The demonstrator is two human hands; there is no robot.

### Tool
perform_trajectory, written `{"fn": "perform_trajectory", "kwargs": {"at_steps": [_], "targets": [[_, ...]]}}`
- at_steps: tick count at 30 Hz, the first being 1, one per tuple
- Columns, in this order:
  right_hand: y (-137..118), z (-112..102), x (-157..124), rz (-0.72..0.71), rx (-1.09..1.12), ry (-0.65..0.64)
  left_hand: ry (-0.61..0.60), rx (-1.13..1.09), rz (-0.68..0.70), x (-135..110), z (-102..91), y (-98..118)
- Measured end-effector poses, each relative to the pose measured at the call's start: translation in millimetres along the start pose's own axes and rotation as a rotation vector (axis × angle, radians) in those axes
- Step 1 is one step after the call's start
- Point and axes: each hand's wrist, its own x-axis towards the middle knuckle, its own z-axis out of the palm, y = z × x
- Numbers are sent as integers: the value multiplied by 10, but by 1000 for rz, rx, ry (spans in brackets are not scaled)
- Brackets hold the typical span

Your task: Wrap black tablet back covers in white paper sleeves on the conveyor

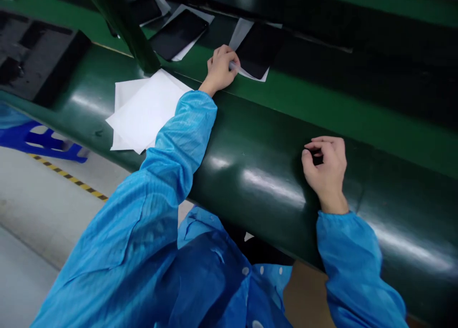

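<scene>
My left hand (221, 69) reaches to the green conveyor belt, its thumb and fingers closed on the near-left edge of a white sheet (263, 75). A flat black panel (259, 49), like a tablet screen, lies on top of that sheet. My right hand (327, 168) is above the dark green rounded ledge, loosely curled with a gap between thumb and fingers, and nothing shows in it. By my left forearm, several white sheets (145, 111) lie in an uneven stack on the ledge (246, 137).
Further left on the belt (322, 108), another black panel (179, 32) rests on a white sheet, with a third panel (145, 8) beyond. A green post (125, 30) rises beside the paper stack. A dark tray (32, 56) stands at far left, a blue stool (43, 142) below.
</scene>
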Motion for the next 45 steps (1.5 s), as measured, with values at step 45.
{"fn": "perform_trajectory", "kwargs": {"at_steps": [45], "targets": [[546, -434, 42, 660, 1152, 360, -323, -601, -31, -2115, -125, 1439]]}}
